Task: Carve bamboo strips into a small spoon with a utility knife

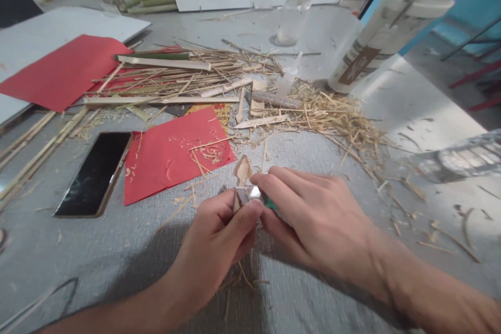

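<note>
Near the middle, my left hand (223,235) is closed round a small pale piece of wood (243,169) whose pointed end sticks up beyond the fingers. My right hand (313,209) grips a small knife with a green handle (271,202). Its short metal blade (242,194) lies against the wood, beside my left thumb. Both hands meet there, and their fingers hide the lower part of the wood. Just beyond them lies a red sheet (176,156) with thin shavings on it.
A phone (94,175) lies at the left. Behind are thin sticks (164,75), a straw pile (332,109), a clear jar (291,18) and a tall white container (387,31). A clear bottle (462,159) lies at the right. Another red sheet (66,70) is back left.
</note>
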A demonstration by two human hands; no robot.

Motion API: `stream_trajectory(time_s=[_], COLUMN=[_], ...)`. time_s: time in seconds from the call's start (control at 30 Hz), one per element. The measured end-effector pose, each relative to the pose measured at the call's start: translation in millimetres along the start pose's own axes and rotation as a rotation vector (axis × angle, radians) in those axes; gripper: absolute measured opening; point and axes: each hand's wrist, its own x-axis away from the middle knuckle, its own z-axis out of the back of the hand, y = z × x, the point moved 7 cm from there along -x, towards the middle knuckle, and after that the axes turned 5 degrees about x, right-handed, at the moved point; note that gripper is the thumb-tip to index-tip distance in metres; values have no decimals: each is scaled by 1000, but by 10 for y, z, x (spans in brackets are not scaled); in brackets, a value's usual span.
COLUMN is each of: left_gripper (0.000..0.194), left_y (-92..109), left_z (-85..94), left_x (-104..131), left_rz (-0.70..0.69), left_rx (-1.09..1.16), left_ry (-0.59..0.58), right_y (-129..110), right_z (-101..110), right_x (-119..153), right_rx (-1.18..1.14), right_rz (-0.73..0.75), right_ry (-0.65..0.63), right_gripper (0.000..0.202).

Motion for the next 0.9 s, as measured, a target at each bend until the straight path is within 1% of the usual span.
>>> stream_trajectory(time_s=[0.13,0.23,0.37,0.47,0.57,0.67,0.77,0.83,0.9], left_gripper=[59,59,58,58,59,55,53,54,56], left_y=[8,-4,-31,-18,-9,-11,-4,-4,-16], left_z=[16,74,121,119,86,32,7,27,69], left_x=[-10,-1,29,48,47,31,21,22,29], left_rz=[-34,-73,-67,-85,-77,-36,-26,-42,-59], left_rx=[-48,-126,-174,-188,-145,-85,-69,-96,-138], left_ry=[-2,49,111,140,121,58,17,27,64], right_y=[21,6,-53,-83,-85,-54,-25,-26,-39], right_z=[4,-3,-42,-46,-40,-19,16,18,-9], right_x=[-14,-12,7,33,39,17,-8,-18,-17], right_rx=[22,23,7,38,29,19,41,43,37], right_rz=[20,16,-26,-80,-73,-20,29,46,36], right_ry=[-16,-9,11,65,70,26,16,22,23], right_gripper=[33,32,32,29,29,30,30,32,33])
